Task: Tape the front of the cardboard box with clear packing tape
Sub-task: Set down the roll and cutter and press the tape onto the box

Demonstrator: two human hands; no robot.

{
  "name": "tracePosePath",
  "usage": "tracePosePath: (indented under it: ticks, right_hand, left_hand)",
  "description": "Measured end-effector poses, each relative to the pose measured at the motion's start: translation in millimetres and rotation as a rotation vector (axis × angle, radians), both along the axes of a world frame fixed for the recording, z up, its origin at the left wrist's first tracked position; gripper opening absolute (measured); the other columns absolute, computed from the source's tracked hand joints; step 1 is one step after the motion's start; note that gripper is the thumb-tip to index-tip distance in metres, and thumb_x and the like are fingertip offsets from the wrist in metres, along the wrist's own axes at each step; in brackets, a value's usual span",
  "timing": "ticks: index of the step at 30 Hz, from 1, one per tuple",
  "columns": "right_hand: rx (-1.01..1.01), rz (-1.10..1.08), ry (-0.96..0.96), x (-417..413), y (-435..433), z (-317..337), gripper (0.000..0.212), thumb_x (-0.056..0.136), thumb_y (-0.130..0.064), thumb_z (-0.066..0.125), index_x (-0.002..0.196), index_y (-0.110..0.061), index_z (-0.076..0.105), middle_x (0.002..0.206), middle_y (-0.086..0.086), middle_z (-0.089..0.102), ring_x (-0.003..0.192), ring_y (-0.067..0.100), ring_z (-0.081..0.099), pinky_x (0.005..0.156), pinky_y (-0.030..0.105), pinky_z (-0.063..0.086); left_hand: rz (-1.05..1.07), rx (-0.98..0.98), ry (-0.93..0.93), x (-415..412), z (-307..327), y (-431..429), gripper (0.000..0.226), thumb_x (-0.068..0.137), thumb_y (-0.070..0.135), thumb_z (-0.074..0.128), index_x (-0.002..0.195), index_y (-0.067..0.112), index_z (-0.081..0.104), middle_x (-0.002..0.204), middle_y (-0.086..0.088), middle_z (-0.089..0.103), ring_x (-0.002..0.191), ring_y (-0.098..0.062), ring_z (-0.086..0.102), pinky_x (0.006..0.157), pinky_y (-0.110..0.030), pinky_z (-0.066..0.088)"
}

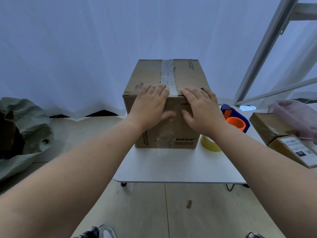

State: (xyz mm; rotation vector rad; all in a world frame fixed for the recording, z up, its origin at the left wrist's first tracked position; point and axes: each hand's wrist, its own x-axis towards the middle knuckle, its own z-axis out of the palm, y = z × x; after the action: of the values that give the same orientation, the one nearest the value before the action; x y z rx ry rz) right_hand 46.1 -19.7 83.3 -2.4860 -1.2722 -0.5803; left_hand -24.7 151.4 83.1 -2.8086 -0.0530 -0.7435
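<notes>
The cardboard box (167, 107) stood on the white table (171, 169), a strip of clear tape (168, 78) running along its top seam. Both hands lay flat and spread over its near top edge (grasping nothing): left hand (151, 103) left of the tape, right hand (200, 109) right of it. A yellowish tape roll (210, 145) and a blue-and-orange dispenser (235, 120) sat to the right.

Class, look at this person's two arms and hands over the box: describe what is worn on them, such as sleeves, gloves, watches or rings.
Nothing is worn on either. The left hand and right hand are bare, with no gloves, and no rings show on the fingers. Both forearms are bare from wrist to the picture's edge, with no sleeve, watch or bracelet in view.
</notes>
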Motion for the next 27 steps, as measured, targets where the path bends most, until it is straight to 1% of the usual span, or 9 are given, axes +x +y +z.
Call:
tracePosePath:
  ticks: [2,5,7,11,14,17,20,23,27]
  right_hand:
    - [0.041,-0.008,0.05,0,3,3,0.052,0.087,-0.03,0.053,0.136,-0.016,0.044,0.14,0.003,0.048,0.13,0.022,0.04,0.113,0.036,0.016]
    - [0.045,-0.008,0.064,-2,8,8,0.05,0.086,-0.032,0.053,0.133,-0.015,0.048,0.135,0.004,0.053,0.124,0.025,0.044,0.108,0.037,0.025]
    - [0.046,0.001,0.064,-2,8,8,0.049,0.085,-0.03,0.054,0.131,-0.015,0.051,0.131,0.004,0.056,0.122,0.025,0.046,0.106,0.038,0.028]
    - [0.096,-0.003,0.075,-4,5,4,0.044,0.083,-0.026,0.054,0.126,-0.016,0.054,0.127,0.003,0.058,0.118,0.025,0.049,0.103,0.038,0.032]
    - [0.084,0.004,0.086,-5,3,6,0.045,0.083,-0.027,0.054,0.127,-0.017,0.054,0.127,0.003,0.058,0.118,0.025,0.049,0.104,0.038,0.032]
    - [0.058,0.007,0.125,-3,2,12,0.048,0.084,-0.027,0.054,0.131,-0.018,0.051,0.132,0.002,0.055,0.123,0.024,0.046,0.106,0.037,0.03]
    - [0.043,0.016,0.154,-2,3,15,0.05,0.084,-0.027,0.053,0.133,-0.017,0.048,0.136,0.003,0.053,0.127,0.023,0.043,0.109,0.037,0.027]
    - [0.019,0.011,0.153,-4,1,14,0.052,0.085,-0.027,0.053,0.136,-0.017,0.045,0.14,0.004,0.049,0.131,0.022,0.04,0.112,0.036,0.022]
    - [0.0,-0.005,0.134,-9,0,12,0.054,0.086,-0.027,0.052,0.138,-0.017,0.041,0.143,0.003,0.045,0.134,0.02,0.036,0.116,0.034,0.011]
  left_hand:
    - [-0.069,-0.12,-0.009,1,11,2,0.063,0.09,0.052,0.048,0.136,0.009,0.048,0.142,-0.008,0.05,0.13,-0.026,0.046,0.11,-0.039,0.029]
    - [-0.142,-0.138,0.014,3,17,7,0.054,0.092,0.045,0.051,0.134,0.012,0.052,0.14,-0.005,0.052,0.128,-0.025,0.049,0.108,-0.037,0.033]
    - [-0.165,-0.126,0.028,1,16,7,0.05,0.09,0.042,0.054,0.128,0.01,0.058,0.133,-0.008,0.059,0.122,-0.027,0.055,0.105,-0.039,0.037]
    - [-0.203,-0.154,-0.022,-3,8,4,0.043,0.087,0.037,0.049,0.109,0.005,0.07,0.11,-0.012,0.072,0.102,-0.029,0.068,0.094,-0.041,0.049]
    - [-0.259,-0.307,-0.07,-6,8,2,0.039,0.089,0.034,0.052,0.106,0.006,0.072,0.108,-0.011,0.072,0.105,-0.025,0.067,0.097,-0.036,0.048]
    - [-0.277,-0.376,-0.033,-4,18,6,0.034,0.092,0.028,0.057,0.116,0.007,0.067,0.119,-0.012,0.068,0.114,-0.026,0.062,0.103,-0.035,0.044]
    - [-0.2,-0.253,0.054,1,22,10,0.051,0.092,0.04,0.053,0.135,0.011,0.051,0.136,-0.009,0.056,0.125,-0.025,0.051,0.104,-0.038,0.039]
    - [-0.083,-0.064,0.104,0,11,14,0.065,0.091,0.049,0.049,0.143,0.011,0.039,0.148,-0.007,0.042,0.137,-0.023,0.038,0.111,-0.038,0.028]
    - [0.004,0.141,0.078,-4,-3,14,0.073,0.081,0.057,0.05,0.134,0.007,0.044,0.137,-0.011,0.053,0.124,-0.029,0.051,0.098,-0.042,0.035]
